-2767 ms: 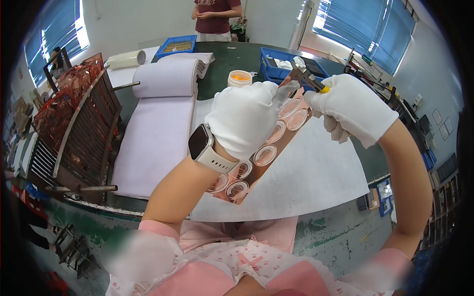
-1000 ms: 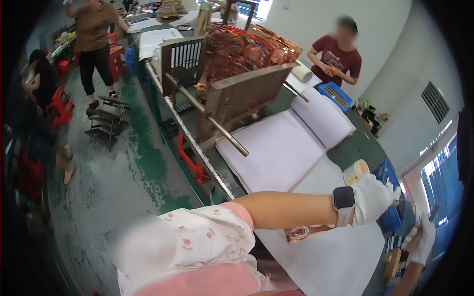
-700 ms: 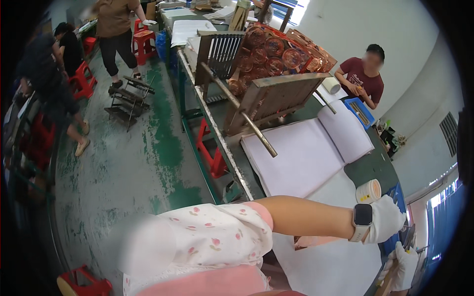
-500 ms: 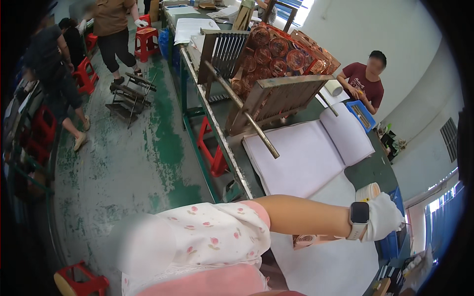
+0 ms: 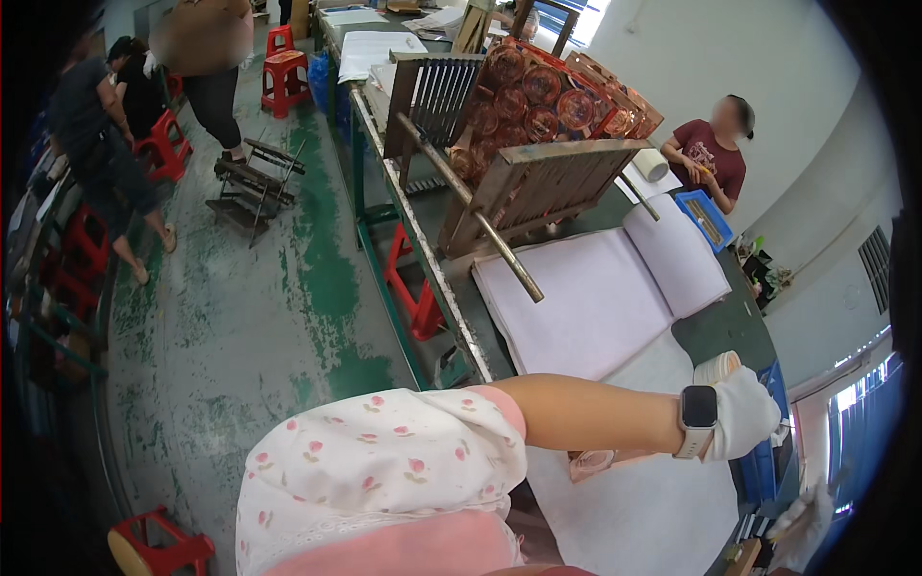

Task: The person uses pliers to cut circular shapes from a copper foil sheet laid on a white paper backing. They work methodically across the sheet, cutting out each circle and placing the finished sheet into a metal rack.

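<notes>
No text, label, brand, number or sign can be read. Past the far right end of the metal rack (image 5: 547, 190), a maroon T-shirt (image 5: 718, 154) bears a pale chest print, too small and blurred to make out. Nearer than the rack and right of it, the smartwatch (image 5: 698, 407) shows a dark screen; the jar (image 5: 715, 367), partly behind the left hand (image 5: 745, 417), shows nothing legible.

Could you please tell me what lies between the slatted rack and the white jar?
The head view shows pale sheets and some green tabletop between them.
</notes>
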